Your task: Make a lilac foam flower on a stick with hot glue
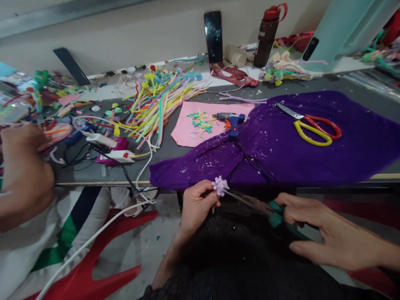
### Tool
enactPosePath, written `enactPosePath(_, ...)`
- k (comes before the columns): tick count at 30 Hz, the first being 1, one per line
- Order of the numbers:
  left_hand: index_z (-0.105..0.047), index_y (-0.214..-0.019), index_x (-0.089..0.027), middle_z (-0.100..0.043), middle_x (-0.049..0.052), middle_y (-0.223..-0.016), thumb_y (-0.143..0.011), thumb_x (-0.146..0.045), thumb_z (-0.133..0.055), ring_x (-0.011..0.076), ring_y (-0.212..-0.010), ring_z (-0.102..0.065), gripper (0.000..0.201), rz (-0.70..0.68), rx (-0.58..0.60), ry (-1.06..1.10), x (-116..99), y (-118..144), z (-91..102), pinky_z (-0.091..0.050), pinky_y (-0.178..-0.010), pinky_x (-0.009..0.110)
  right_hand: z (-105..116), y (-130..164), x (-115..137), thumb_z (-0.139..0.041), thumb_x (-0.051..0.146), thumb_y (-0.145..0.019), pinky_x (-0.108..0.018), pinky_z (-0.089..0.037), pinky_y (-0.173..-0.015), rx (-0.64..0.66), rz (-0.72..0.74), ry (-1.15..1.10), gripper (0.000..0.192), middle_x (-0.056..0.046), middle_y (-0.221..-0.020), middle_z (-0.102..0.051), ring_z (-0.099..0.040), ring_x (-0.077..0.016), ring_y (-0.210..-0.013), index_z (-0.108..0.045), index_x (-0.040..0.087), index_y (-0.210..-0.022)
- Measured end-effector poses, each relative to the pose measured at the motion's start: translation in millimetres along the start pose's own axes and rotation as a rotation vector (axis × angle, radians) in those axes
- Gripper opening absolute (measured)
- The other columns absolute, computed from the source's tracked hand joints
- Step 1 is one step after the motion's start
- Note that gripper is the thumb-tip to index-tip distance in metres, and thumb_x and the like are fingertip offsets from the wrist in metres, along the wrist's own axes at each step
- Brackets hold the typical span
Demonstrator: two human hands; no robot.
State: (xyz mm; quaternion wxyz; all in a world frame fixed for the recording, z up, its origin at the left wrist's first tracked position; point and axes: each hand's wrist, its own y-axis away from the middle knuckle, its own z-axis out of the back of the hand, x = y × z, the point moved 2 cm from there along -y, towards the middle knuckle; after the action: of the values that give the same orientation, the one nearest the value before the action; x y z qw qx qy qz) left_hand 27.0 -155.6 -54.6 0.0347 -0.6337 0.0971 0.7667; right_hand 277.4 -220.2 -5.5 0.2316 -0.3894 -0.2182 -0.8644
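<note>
A: Scissors [265, 207], green-handled, sit in the right hand [328, 233], fingers closed on the handles, blades touching the lilac flower [220, 185].

B: And the left hand [196, 206]?

A: It pinches the flower just below the table [187, 156] edge, beside the purple cloth [312, 150].

B: Any writing?

A: Bottle [267, 35] label too small to read; glue gun [233, 121] shows none.

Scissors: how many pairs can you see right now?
2. The green-handled scissors are in the right hand, blades at the lilac flower; the yellow-and-red scissors lie on the purple cloth. The clutter may hide more.
</note>
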Motion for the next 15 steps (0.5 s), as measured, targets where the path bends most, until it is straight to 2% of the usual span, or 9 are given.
enactPosePath(8,-0.063,-0.071,-0.016,-0.055,-0.004,-0.062,-0.069,-0.015,-0.063,0.0059,-0.043,-0.049,0.003,-0.054,-0.054,0.086,0,3,1.1,-0.036,-0.042,0.019,-4,11,3,-0.065,0.020,-0.067,-0.032,-0.046,-0.074,-0.041,-0.009,0.063,0.020,-0.004,-0.098,-0.056,-0.053,-0.0236,-0.096,-0.051,0.023,-0.080)
enactPosePath(15,-0.063,-0.071,-0.017,-0.055,-0.004,-0.063,-0.070,-0.017,-0.064,0.0057,-0.045,-0.049,0.002,-0.117,-0.098,0.001,-2,3,0.8,-0.037,-0.044,0.018,-1,0,5,-0.059,0.014,-0.069,-0.028,-0.043,-0.067,0.008,0.011,-0.043,0.016,-0.001,-0.086,-0.052,-0.052,-0.0158,-0.077,-0.045,0.020,-0.073)
